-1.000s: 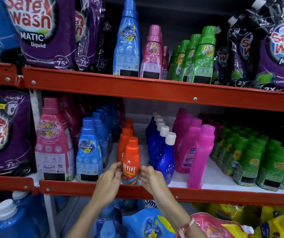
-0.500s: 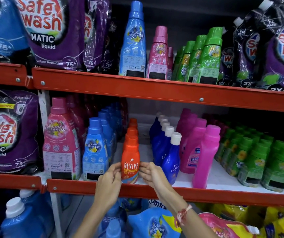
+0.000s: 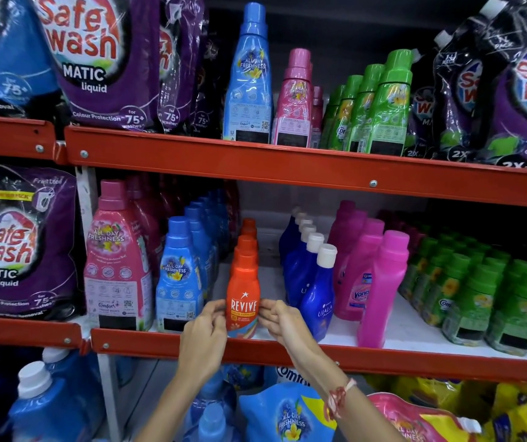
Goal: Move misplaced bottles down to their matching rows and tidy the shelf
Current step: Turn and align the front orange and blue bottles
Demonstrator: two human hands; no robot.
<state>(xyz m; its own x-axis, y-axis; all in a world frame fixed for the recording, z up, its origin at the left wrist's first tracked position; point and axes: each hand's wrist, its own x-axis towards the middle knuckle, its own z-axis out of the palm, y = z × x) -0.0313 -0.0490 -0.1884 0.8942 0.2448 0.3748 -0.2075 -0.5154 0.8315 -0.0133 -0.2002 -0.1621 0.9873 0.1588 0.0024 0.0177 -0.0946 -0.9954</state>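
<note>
An orange Revive bottle [image 3: 243, 293] stands upright at the front of its orange row on the middle shelf [image 3: 287, 354]. My left hand [image 3: 204, 334] touches its left side and my right hand [image 3: 282, 323] its right side, fingertips pinching the label. On the top shelf [image 3: 255, 161] stand a tall blue bottle [image 3: 249, 81], pink bottles [image 3: 294, 103] and green bottles [image 3: 380, 106]. The middle shelf holds rows of pink [image 3: 118, 266], light blue [image 3: 179, 275], dark blue [image 3: 316, 291], magenta [image 3: 380, 291] and green [image 3: 485, 298] bottles.
Purple Safe Wash pouches [image 3: 96, 59] fill the top left, more [image 3: 510, 84] the top right, and one [image 3: 19, 244] sits mid-left. Below are blue jugs [image 3: 45, 406] and refill pouches [image 3: 287, 416]. A bare white gap [image 3: 271, 282] lies behind the orange row.
The orange bottle was tilted out of line a second ago; now it stands straight in front of its row. Both hands stay on its sides. The view has moved closer and rightward.
</note>
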